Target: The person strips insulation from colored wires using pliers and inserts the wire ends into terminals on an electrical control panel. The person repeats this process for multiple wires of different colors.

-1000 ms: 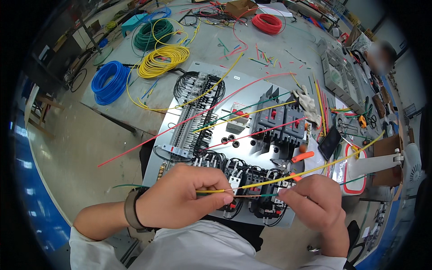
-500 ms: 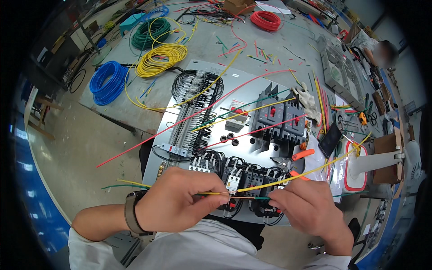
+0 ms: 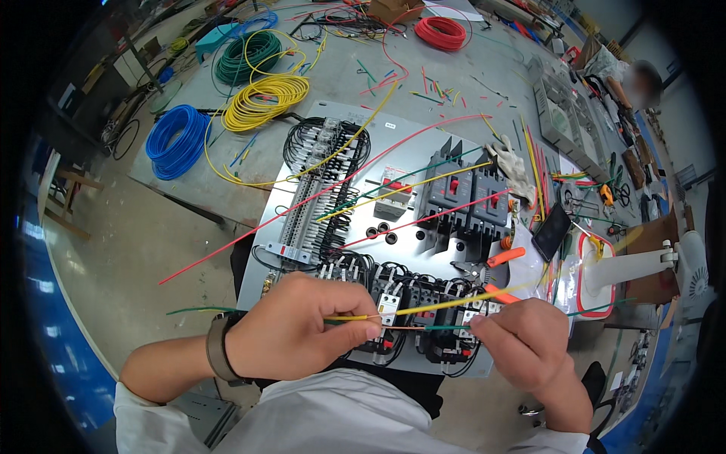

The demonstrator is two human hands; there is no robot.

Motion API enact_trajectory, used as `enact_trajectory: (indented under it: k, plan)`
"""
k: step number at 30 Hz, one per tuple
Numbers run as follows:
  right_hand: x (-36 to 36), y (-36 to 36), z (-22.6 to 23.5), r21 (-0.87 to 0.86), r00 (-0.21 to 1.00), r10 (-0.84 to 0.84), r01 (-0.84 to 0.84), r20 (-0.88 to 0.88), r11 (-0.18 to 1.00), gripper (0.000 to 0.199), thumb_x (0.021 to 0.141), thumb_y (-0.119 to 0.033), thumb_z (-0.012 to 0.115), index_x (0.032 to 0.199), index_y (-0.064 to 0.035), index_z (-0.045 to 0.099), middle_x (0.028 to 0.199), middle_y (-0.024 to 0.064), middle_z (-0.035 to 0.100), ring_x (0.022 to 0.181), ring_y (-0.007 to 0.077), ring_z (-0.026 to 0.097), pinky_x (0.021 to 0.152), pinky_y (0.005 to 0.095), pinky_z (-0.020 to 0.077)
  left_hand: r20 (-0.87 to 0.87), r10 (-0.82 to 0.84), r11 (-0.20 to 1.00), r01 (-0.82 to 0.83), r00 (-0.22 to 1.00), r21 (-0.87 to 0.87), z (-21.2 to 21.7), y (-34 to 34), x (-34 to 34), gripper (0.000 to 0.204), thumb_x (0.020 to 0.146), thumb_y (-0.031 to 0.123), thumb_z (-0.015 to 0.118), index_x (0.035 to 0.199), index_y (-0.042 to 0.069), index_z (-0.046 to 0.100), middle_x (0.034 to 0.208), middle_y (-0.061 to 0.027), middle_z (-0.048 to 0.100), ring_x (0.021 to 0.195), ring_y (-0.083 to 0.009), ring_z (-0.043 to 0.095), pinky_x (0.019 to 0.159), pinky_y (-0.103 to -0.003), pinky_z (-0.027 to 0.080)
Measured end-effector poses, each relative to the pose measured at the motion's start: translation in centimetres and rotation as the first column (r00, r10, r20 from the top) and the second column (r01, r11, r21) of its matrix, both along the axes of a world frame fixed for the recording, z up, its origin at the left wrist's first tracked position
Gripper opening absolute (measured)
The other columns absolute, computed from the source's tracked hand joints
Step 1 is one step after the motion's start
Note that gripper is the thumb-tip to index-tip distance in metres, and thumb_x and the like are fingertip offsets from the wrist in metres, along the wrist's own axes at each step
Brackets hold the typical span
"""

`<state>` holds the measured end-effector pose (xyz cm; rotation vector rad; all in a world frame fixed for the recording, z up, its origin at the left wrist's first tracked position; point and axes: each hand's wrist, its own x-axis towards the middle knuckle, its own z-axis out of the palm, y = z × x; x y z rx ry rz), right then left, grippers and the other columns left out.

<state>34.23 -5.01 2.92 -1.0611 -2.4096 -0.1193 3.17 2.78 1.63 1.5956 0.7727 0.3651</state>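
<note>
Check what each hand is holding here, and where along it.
Left hand pinches a yellow wire near its end; a green wire runs between both hands, and the right hand pinches its other end. A thin red strand lies alongside.

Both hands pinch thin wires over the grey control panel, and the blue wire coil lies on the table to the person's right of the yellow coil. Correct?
Not quite. In the head view the blue wire coil lies to the left of the yellow coil. The rest holds: the left hand and right hand pinch thin wires over the grey control panel.
</note>
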Motion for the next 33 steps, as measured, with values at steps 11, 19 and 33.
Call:
enact_trajectory:
  k: [11,19,33]
  plan:
    - [-0.5,0.0,0.5,-0.201,0.999,0.030,-0.034,-0.025,0.979,0.024,0.076,-0.009,0.084,0.097,-0.0023,0.076,0.076,0.0041,0.067,0.066,0.0189,0.066,0.052,0.0324,0.0486,-0.016,-0.011,0.987,0.013,1.000,0.159,0.5,-0.4,-0.5,0.004,0.096,0.004,0.076,0.098,0.000,0.076,0.081,-0.0067,0.076,0.068,-0.0100,0.067,0.060,-0.026,0.050]
    - [-0.3,-0.1,1.0,-0.645,0.982,-0.108,-0.020,-0.158,0.764,0.019,0.087,-0.011,0.083,0.102,-0.0018,0.076,0.085,0.0110,0.074,0.074,0.0304,0.071,0.065,0.0382,0.0543,-0.085,-0.098,0.979,0.112,0.992,0.170,0.6,0.7,-0.4,0.008,0.098,0.008,0.075,0.099,0.000,0.076,0.081,-0.0062,0.074,0.068,-0.0114,0.067,0.061,-0.027,0.050]
    - [4.3,-4.4,-0.4,-0.584,0.862,-0.486,0.321,-0.146,0.745,0.019,0.082,0.002,0.080,0.100,-0.0017,0.078,0.081,0.0098,0.069,0.068,0.0235,0.066,0.062,0.0327,0.0505,-0.145,-0.060,0.948,0.102,0.988,0.300,-1.9,5.3,3.1,0.020,0.103,0.016,0.068,0.105,-0.003,0.074,0.087,-0.0107,0.073,0.077,-0.0193,0.068,0.071,-0.033,0.053]
